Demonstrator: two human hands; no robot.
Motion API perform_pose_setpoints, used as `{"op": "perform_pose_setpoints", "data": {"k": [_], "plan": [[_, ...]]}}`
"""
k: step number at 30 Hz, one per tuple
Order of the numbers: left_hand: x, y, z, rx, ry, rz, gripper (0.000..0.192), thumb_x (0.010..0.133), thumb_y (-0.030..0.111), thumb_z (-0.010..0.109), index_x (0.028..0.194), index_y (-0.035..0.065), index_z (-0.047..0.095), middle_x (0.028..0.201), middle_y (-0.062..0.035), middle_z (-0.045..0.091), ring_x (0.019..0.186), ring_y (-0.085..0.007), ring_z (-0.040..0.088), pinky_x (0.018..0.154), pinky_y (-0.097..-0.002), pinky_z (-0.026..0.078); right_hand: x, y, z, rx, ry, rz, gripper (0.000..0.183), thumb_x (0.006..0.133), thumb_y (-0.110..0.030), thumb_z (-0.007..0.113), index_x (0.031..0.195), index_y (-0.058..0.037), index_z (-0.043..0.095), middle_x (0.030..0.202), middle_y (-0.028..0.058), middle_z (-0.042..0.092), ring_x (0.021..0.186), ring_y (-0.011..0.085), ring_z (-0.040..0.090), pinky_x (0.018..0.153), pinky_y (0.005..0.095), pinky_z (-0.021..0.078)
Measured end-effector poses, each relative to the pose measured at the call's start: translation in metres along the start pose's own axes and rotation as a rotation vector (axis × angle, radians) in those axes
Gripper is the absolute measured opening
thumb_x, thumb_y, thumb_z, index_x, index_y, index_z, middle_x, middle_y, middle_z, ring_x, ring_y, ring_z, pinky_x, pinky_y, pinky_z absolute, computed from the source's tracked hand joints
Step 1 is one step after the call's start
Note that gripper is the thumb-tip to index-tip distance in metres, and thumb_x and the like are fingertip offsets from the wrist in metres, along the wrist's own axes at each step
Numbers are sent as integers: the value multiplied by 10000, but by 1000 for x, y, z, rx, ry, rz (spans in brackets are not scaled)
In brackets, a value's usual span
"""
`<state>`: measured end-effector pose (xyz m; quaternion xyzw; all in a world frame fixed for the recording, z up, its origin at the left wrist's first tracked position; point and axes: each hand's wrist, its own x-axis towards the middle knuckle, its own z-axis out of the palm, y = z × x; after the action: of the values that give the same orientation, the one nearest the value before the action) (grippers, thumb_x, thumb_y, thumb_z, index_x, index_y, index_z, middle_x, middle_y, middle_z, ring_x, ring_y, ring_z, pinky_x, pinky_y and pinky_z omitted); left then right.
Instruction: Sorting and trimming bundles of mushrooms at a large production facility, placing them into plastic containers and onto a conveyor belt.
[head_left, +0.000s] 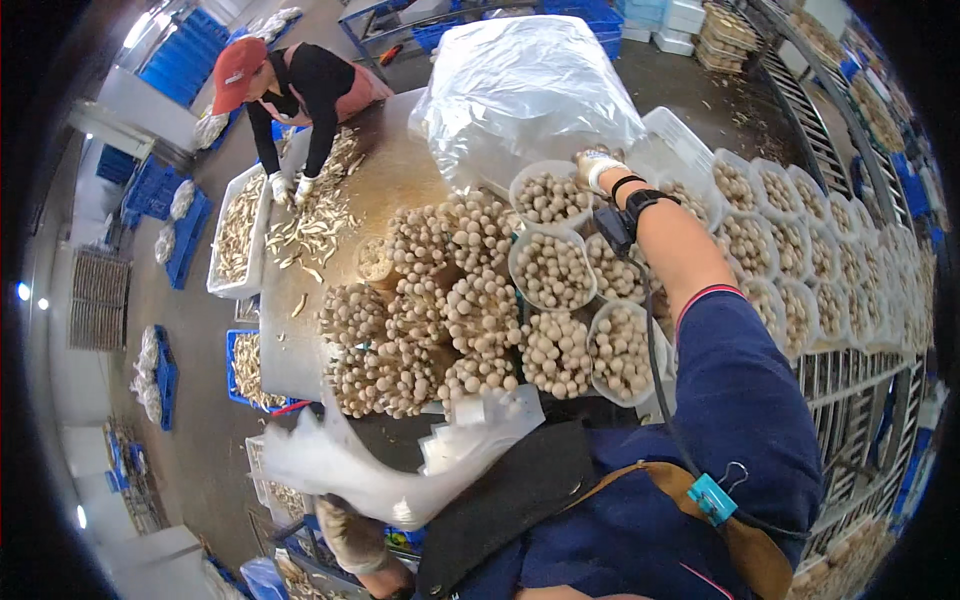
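Observation:
My right hand (598, 165), in a white glove, reaches out to the top rim of a plastic-wrapped mushroom bunch (551, 196), beside a large crate lined with clear plastic film (525, 90). Whether its fingers grip anything is hidden. At the lower left, my left hand (351, 534), also gloved, is closed on a translucent plastic sheet (360, 472), which is blurred. Between my hands stand several unwrapped mushroom bunches (480, 307) in rows on the metal table (292, 352). More bunches in clear plastic collars (622, 352) stand to their right.
Across the table a co-worker (307, 97) in a red cap handles loose mushrooms (319, 225) beside a white crate (262, 255). A blue crate (232, 375) of mushroom pieces sits by the left table edge. Rows of wrapped bunches (787, 247) fill the right side, above a metal rack (847, 397).

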<state>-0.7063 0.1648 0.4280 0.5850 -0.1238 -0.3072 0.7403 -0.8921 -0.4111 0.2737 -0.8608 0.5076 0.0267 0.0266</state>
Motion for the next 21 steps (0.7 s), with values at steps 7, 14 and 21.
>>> {"op": "perform_pose_setpoints", "data": {"k": [7,14,21], "plan": [[-40,-32,-10,-54,177,-62,642,809,389,606,1287,20,389,1237,-133,488,1081,-290,505,932,-449,402,65,-6,13,-31,-339,-7,258,824,-141,498,993,-20,649,1033,162,636,949,309,617,801,409,479],[6,-52,-69,1084,-2,180,603,860,411,496,1300,27,349,1209,-141,485,1034,-248,527,848,-375,474,69,3,8,-157,-269,-280,257,809,-168,513,986,-46,653,1032,146,637,936,317,612,797,418,477],[38,-35,-4,521,-110,150,605,875,403,464,1340,48,308,1294,-111,425,1121,-236,474,929,-378,410,56,57,15,185,-699,-92,344,813,-228,546,1076,-14,606,1020,133,637,907,315,608,754,445,487]]}}
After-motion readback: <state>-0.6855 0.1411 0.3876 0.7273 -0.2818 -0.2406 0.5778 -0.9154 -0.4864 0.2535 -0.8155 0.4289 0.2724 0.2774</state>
